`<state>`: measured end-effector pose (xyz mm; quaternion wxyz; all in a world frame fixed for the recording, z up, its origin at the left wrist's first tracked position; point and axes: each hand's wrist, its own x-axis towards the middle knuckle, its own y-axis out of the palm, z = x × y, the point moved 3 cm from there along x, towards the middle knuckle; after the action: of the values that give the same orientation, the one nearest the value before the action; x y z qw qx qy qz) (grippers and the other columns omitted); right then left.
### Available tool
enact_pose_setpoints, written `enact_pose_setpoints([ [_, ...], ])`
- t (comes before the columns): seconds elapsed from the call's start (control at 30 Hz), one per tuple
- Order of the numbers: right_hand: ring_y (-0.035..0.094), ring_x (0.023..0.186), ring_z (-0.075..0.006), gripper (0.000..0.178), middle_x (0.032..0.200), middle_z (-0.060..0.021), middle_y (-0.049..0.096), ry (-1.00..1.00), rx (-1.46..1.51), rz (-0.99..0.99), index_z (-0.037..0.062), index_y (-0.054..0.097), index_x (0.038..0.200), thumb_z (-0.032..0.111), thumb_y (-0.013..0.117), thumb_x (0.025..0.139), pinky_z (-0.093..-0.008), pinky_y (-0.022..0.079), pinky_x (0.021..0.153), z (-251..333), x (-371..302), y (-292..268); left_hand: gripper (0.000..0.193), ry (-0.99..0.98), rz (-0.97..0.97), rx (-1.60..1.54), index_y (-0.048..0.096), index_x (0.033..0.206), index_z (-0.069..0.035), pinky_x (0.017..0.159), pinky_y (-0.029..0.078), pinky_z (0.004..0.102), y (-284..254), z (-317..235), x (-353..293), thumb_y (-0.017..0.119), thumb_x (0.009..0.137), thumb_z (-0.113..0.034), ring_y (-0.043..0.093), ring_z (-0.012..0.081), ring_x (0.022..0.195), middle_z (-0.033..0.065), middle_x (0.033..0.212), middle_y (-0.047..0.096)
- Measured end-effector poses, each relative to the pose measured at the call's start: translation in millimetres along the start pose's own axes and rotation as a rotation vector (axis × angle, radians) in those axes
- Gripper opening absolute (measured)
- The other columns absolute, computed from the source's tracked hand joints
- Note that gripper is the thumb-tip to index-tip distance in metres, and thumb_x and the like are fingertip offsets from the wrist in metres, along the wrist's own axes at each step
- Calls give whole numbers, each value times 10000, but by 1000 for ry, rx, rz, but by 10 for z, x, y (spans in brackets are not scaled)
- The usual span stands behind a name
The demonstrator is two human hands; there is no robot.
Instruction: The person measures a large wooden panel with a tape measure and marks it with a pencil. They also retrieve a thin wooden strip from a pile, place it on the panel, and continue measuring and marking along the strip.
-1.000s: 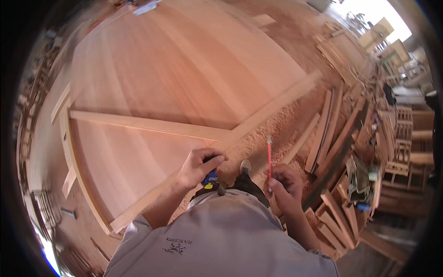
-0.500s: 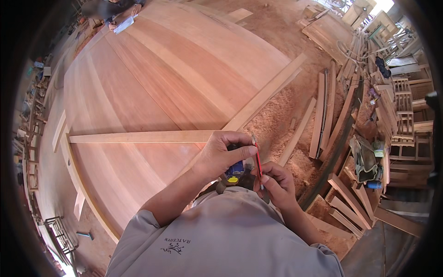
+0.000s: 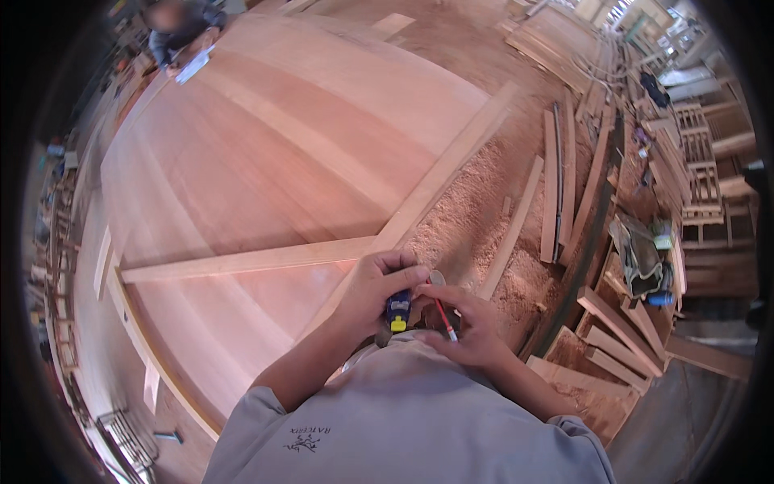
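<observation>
A slim red pencil [image 3: 443, 313] slants between my hands in front of my waist, its lower end pointing toward my shirt. My right hand [image 3: 474, 327] is closed around it, thumb below and fingers above. The thumb and forefinger of my left hand [image 3: 375, 289] pinch at the pencil's upper end. A small round pale thing [image 3: 436, 277] shows just beside those fingertips; what it is I cannot tell. Below the left palm sits a blue and yellow tape measure [image 3: 398, 310]. Whether the left fingers touch it is hidden.
A broad panel of joined boards [image 3: 274, 153] lies ahead and left, with a crossing wooden strip [image 3: 250, 260] and a slanting batten [image 3: 447, 169] on it. At its far corner a person [image 3: 181, 36] holds a pale sheet [image 3: 193, 66]. Sawdust [image 3: 476, 202] and loose timber [image 3: 617, 327] cover ground to the right.
Both hands have dropped slightly, and the pencil now leans more, its upper end further left. The view has shifted, showing more of the person at the far corner.
</observation>
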<state>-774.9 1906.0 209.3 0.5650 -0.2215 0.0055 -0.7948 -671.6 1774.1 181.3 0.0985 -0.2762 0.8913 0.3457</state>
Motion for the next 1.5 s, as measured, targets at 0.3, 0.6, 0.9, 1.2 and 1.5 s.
enact_pose_setpoints([
  [0.3, 615, 696, -162, 107, 802, -75, 636, 243, -255, -367, 23, 625, 1039, 101, 603, 969, -283, 489, 642, -795, -175, -384, 325, -7, -84, 827, 676, 1102, -2, 646, 498, 297, -568, 357, 286, 751, 850, -192, 616, 137, 686, 54, 752, 651],
  [0.6, 695, 658, -193, 171, 812, -97, 729, 410, -337, -250, 43, 615, 1166, 89, 534, 1023, -293, 556, 631, -2057, 22, -837, 548, -253, -440, 1457, 583, 1168, -66, 715, 522, 410, -1418, 574, 165, 803, 747, -338, 668, 264, 774, 89, 798, 656],
  [0.9, 598, 1113, -400, 394, 1185, -184, 647, -99, -452, 417, 48, 583, 1214, 87, 724, 848, -475, 489, 945, -2084, 1091, 42, 485, -407, -1190, 917, 570, 1167, -57, 692, 530, 421, -1769, 1358, -1483, 764, 799, -306, 691, 281, 765, 101, 783, 700],
  [1.2, 570, 1115, -422, 514, 1195, -238, 611, -173, -571, 752, -10, 521, 1278, 125, 744, 835, -503, 458, 960, -2073, 1390, 1381, 306, -104, -1964, 630, 681, 1055, -70, 759, 563, 412, -2164, 2068, -3379, 729, 774, -181, 707, 299, 819, 115, 865, 725],
  [1.5, 557, 1157, -428, 620, 1200, -271, 604, -170, -811, 670, -13, 482, 1300, 197, 781, 799, -502, 460, 972, -1896, 1226, 2944, 642, -553, -2000, 829, 582, 1291, -35, 928, 536, 417, -4061, 1361, -5649, 765, 720, -261, 636, 338, 1130, 204, 1244, 629],
])
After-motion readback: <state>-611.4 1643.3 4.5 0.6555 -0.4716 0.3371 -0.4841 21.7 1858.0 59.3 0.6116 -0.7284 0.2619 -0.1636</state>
